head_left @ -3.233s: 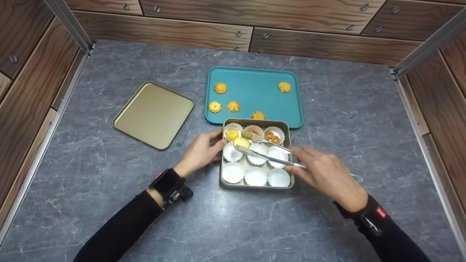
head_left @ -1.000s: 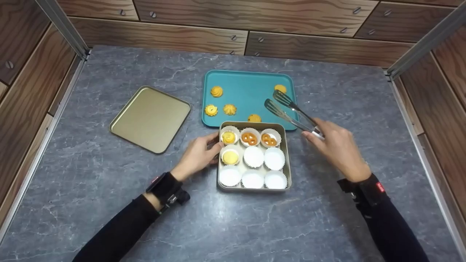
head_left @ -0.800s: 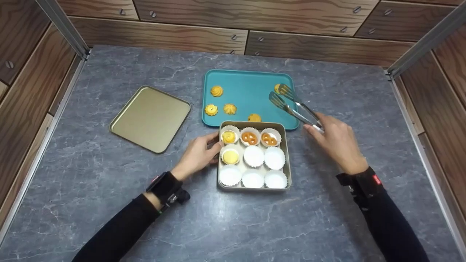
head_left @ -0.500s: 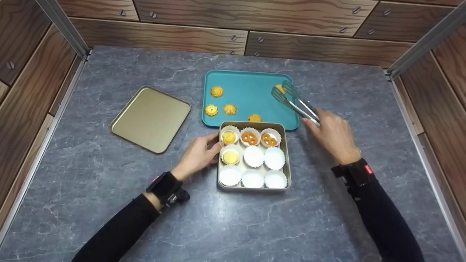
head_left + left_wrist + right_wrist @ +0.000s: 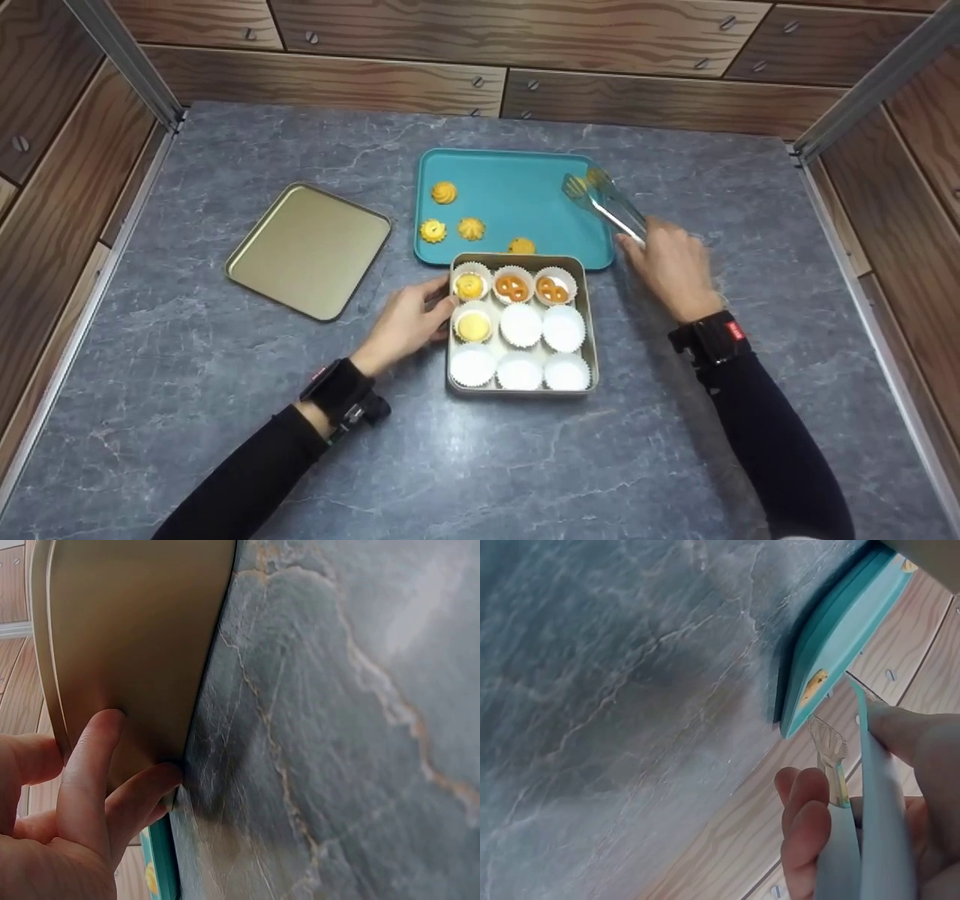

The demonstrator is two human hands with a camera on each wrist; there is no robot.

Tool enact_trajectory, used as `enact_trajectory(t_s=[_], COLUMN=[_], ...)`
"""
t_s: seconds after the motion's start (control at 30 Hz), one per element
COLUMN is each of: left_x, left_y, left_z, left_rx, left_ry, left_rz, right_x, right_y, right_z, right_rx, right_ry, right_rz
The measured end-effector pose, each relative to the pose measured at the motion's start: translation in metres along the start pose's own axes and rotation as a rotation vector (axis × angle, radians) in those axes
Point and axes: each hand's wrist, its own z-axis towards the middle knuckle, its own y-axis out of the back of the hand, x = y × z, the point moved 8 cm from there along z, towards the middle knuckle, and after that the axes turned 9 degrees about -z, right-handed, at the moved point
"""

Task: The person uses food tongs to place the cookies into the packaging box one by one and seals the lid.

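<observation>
My left hand [image 5: 409, 319] holds the left side of a gold metal tin [image 5: 591, 319]. In the left wrist view its fingers [image 5: 91, 765] press the tin's outer wall, with the thumb at the rim. Paper cups fill the tin; pretzels [image 5: 512, 288] and yellow cookies [image 5: 470, 285] sit in several of them, and a pale round cookie [image 5: 473, 327] lies in the middle-left cup. My right hand [image 5: 675, 266] grips slotted metal tongs [image 5: 611, 214]. Their slightly parted tips straddle a round cookie [image 5: 579, 185] at the far right of the teal tray [image 5: 517, 202], partly covering it.
Swirled cookies [image 5: 444, 193] and another round cookie [image 5: 522, 246] lie on the tray, whose front edge is overlapped by the tin. A flat gold lid [image 5: 311, 251] rests at left. Wood-patterned panels [image 5: 360, 82] border the grey marbled table [image 5: 465, 457].
The tongs have left the tin, where the pale cookie now sits in its cup, and moved to the tray's far right corner around the round cookie. The left hand stays at the tin.
</observation>
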Motion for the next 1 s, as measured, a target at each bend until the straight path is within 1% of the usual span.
enact_trajectory(t_s=[0.1, 0.23, 0.6, 0.9, 1.0], left_x=[-0.001, 0.0, 0.001, -0.001, -0.002], left_y=[0.001, 0.001, 0.0, 0.0, 0.0], left_z=[0.0, -0.001, 0.0, 0.0, -0.001], left_rx=[-0.007, -0.006, -0.001, 0.002, -0.006], left_ry=[-0.008, 0.0, 0.006, 0.014, -0.004], left_rz=[0.006, 0.001, 0.01, -0.001, 0.008], right_x=[0.001, 0.003, 0.006, 0.007, 0.005], right_y=[-0.004, -0.008, -0.011, -0.012, -0.014], right_z=[0.002, 0.004, 0.007, 0.007, 0.006], right_rx=[0.019, 0.044, 0.08, 0.06, 0.039], right_ry=[-0.011, -0.02, -0.035, -0.004, 0.01], right_rz=[-0.016, -0.028, -0.049, -0.06, -0.063])
